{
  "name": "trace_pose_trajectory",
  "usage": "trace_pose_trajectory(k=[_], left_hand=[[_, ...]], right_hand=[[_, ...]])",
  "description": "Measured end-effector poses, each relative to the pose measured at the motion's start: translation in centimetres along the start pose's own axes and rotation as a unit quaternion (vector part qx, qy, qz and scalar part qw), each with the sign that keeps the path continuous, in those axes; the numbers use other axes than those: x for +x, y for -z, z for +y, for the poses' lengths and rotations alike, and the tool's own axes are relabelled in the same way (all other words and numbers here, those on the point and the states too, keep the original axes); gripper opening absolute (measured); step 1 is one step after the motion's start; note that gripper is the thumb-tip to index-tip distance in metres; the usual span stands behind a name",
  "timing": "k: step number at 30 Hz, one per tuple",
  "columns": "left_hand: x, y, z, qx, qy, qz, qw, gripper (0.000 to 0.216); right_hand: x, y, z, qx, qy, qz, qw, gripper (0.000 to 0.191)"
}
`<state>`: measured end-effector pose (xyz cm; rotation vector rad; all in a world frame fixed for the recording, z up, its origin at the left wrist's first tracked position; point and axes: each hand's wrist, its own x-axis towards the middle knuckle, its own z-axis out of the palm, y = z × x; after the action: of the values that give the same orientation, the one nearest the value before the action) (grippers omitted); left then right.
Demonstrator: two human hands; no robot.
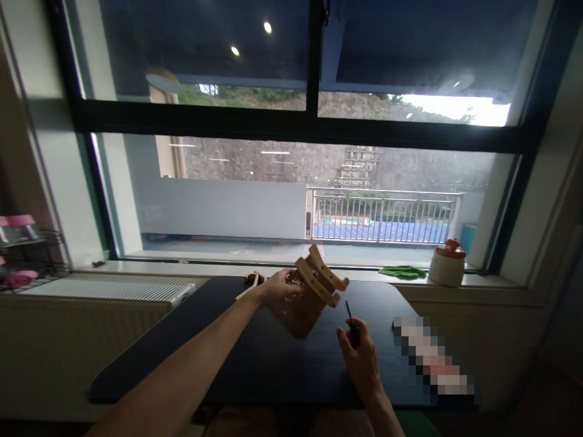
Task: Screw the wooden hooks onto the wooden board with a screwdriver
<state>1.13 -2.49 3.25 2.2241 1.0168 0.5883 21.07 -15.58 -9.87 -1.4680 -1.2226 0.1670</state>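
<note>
My left hand [277,287] grips a brown, shiny block-like piece [304,317] and holds it tilted above the dark table [228,358]. Two curved light-wood strips [314,280] with small dark holes or screw heads run along its upper right side. My right hand [362,352] is closed around the dark handle of a screwdriver [349,314], its thin shaft pointing up and away. The tip stays apart from the wooden strips. Behind my left wrist, a smaller brown and light-wood piece [255,279] lies at the table's far edge, partly hidden.
A blurred-out flat object [432,358] lies on the table's right side. On the windowsill are a green cloth [403,271] and a cream jar with a red-brown lid [447,264]. A white radiator [109,291] and a rack with pink-lidded containers [25,243] stand left.
</note>
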Motion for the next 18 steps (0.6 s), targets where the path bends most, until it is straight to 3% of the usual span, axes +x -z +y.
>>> trace_pose_trajectory(k=[2,4,7,10,18], left_hand=[[-1.0,-1.3,-0.4,-0.066,-0.007,-0.01,0.998,0.057],[-2.0,-3.0,-0.7,-0.256,-0.014,-0.021,0.966,0.061],[-3.0,-4.9,-0.6,-0.375,-0.01,-0.022,0.927,0.064],[-3.5,-5.6,-0.1,-0.397,-0.006,-0.031,0.917,0.063],[-3.2,-5.4,0.5,-0.351,-0.024,-0.039,0.935,0.058]], right_hand=[[-0.1,-0.1,-0.3,0.051,-0.011,-0.014,0.999,0.049],[-0.3,-0.1,-0.6,0.075,-0.009,-0.021,0.997,0.056],[-0.4,0.0,-0.9,0.084,-0.017,0.01,0.996,0.059],[-0.4,0.0,-0.9,0.082,-0.009,0.037,0.996,0.055],[-0.1,-0.1,-0.4,0.181,0.06,0.05,0.98,0.04]])
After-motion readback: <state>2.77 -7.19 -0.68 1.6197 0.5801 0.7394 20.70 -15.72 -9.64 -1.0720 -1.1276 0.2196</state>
